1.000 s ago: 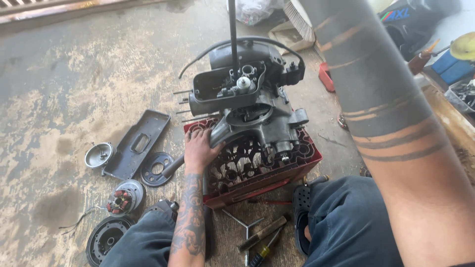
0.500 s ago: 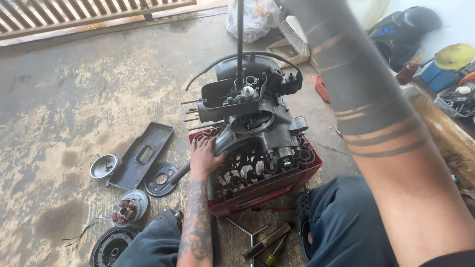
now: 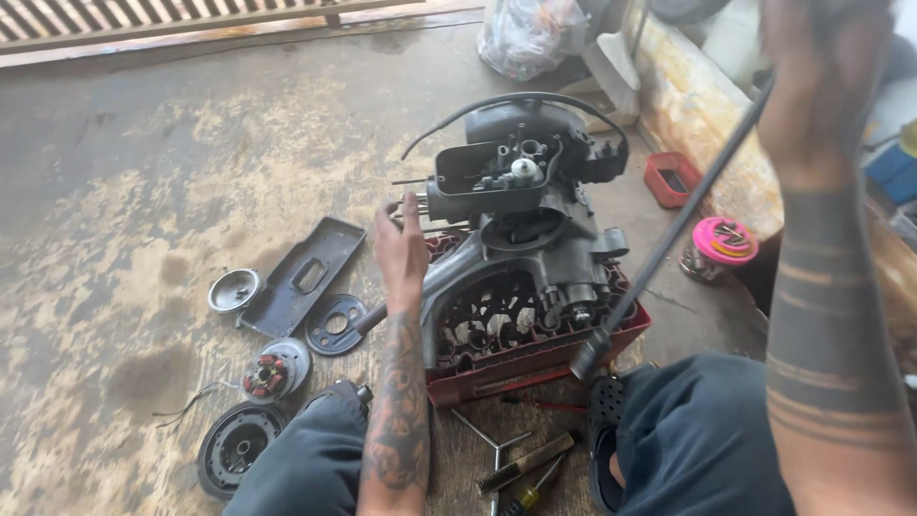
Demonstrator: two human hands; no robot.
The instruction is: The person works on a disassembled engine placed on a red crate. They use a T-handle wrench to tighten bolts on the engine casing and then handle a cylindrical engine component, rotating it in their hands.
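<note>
We have the engine (image 3: pixel 521 239) sitting in the red plastic crate (image 3: pixel 535 358) on the concrete floor (image 3: pixel 124 172), between our 2 knees, where the crate's walls seem to keep the lumpy casing upright with its opened top box facing us. Our left hand (image 3: pixel 399 250) rests against the casing's left side, fingers loosely curled and gripping nothing, apparently to steady it. Our right hand (image 3: pixel 821 81) is raised high and clenched around a long dark bar (image 3: pixel 669 239), whose lower tip hangs just beside the crate's right corner. The crate itself holds only the engine. Outward on the floor to the left lie a flat dark cover (image 3: pixel 304 277), a round gasket plate (image 3: pixel 336 325), a small metal cup (image 3: pixel 234 290) and 2 round parts; hand tools (image 3: pixel 521 463) lie by the crate's near edge. To the right stand a small red tray (image 3: pixel 671 179) and a pink-lidded tub (image 3: pixel 723 244).
</note>
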